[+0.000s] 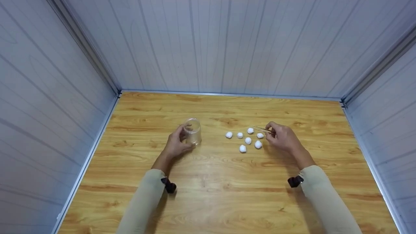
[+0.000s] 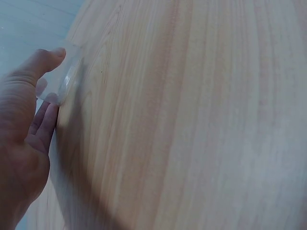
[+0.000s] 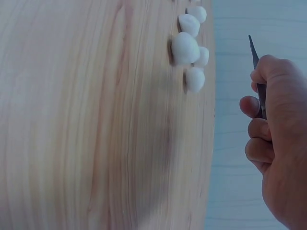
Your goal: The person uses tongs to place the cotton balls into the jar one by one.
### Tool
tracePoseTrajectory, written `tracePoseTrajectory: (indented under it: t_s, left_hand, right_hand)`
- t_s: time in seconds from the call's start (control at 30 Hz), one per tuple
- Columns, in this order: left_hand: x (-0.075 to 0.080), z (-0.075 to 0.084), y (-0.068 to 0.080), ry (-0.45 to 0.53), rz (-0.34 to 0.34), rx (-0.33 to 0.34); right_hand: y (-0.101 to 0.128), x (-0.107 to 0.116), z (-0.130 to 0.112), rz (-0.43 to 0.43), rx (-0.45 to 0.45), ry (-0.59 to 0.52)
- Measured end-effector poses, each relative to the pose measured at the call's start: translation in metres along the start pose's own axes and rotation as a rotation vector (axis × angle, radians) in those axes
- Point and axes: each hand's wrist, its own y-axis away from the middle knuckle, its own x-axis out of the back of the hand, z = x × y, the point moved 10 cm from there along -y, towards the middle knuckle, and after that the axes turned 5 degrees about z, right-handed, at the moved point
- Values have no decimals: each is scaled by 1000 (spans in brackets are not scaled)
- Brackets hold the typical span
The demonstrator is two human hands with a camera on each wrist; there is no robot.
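My left hand [image 1: 177,143] grips a clear glass beaker [image 1: 194,133] standing upright on the wooden table, thumb on the near side and fingers on the far side. In the left wrist view the beaker [image 2: 71,72] shows only in part, beyond the thumb. On the right, my right hand [image 1: 283,136] pinches a pair of thin metal tweezers [image 1: 264,129] above the table, tips pointing left. Several white cotton balls [image 1: 248,140] lie loosely grouped between the two hands, closest to the tweezers. The right wrist view shows the tweezers [image 3: 254,52] with nothing visible at their tip.
The wood-grain table [image 1: 208,188] meets a pale panel wall [image 1: 208,48] at the back, with more panels at left and right. A small black device [image 1: 169,186] sits at the left cuff, another black device [image 1: 295,181] at the right cuff.
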Motion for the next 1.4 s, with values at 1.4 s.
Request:
tracePoseTrajectory:
  t_s: [1.4]
  left_hand:
    - [1,-25,-9,39,1,-49]
  right_hand:
    - [-33,-19,-47,-63,66,88]
